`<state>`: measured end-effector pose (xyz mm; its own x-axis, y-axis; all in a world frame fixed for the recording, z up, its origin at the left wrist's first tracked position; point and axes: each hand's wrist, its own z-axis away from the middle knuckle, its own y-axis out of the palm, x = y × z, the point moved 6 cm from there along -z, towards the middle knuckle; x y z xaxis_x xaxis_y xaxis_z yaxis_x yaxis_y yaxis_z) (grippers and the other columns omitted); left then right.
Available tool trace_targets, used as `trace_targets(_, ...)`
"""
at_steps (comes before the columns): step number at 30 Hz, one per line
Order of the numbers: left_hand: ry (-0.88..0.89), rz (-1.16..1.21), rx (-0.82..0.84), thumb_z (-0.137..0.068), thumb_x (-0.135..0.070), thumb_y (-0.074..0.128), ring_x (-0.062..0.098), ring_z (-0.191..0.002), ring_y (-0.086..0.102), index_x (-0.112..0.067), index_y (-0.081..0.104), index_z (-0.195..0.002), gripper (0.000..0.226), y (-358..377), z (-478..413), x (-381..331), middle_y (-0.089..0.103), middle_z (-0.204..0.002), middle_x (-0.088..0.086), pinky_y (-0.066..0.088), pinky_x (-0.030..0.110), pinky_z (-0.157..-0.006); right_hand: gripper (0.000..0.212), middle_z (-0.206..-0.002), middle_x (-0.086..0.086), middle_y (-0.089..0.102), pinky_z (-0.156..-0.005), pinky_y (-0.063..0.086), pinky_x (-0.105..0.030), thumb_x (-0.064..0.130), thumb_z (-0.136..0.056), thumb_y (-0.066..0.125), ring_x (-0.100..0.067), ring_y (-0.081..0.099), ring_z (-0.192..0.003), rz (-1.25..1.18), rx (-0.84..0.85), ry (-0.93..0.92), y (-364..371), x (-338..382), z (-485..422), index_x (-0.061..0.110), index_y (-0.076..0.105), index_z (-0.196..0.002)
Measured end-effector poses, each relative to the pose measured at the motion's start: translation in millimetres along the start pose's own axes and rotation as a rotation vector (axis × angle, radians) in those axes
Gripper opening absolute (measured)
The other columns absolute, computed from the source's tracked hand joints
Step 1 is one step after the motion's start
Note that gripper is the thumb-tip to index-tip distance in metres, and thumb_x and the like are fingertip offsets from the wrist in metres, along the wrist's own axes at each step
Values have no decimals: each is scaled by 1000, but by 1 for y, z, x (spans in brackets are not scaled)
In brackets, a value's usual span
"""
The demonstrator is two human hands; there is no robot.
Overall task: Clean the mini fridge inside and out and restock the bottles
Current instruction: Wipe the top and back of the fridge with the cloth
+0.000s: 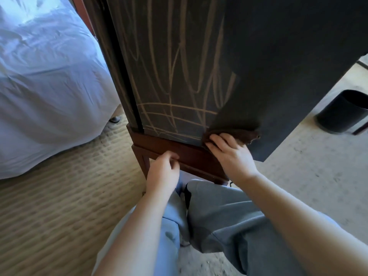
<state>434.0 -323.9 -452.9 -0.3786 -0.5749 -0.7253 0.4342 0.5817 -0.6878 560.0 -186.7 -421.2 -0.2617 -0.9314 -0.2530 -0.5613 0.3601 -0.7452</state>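
Brown cloth (pixel 238 135) pressed by right hand (pixel 232 156), fingers flat on it, against mini fridge (pixel 175 76) side low near wooden stand (pixel 191 158). Chalky streaks run up and left. Left hand (pixel 163 172) loosely curled, empty, beside the stand.

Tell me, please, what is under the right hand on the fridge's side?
A dark brown cloth lies under the right hand, pressed against the mini fridge. The surface beneath the cloth is covered.

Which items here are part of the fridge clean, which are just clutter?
In use:
- dark dusty mini fridge side panel
- dark brown cleaning cloth
- right hand pressing the cloth
- left hand

Bystanders:
- black round waste bin
- white bed sheet
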Motion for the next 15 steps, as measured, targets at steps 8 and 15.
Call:
trace_targets(8, 28, -28, 13, -93, -14, 50, 19, -86, 60, -23, 64, -102, 19, 3, -1, -4, 68, -96, -2, 46, 30, -76, 47, -98, -7, 69, -67, 58, -36, 9, -72, 35, -28, 53, -94, -211, 165, 22, 8, 22, 6, 13, 77, -94)
trace_targets(15, 38, 11, 52, -94, -12, 46, 18, -95, 61, -21, 63, -105, 22, 5, 7, -10, 69, -102, -3, 46, 31, -84, 36, -106, -11, 69, -81, 48, -46, -7, -89, 47, -30, 50, -100, -117, -431, 158, -124, -27, -64, 11, 76, -100)
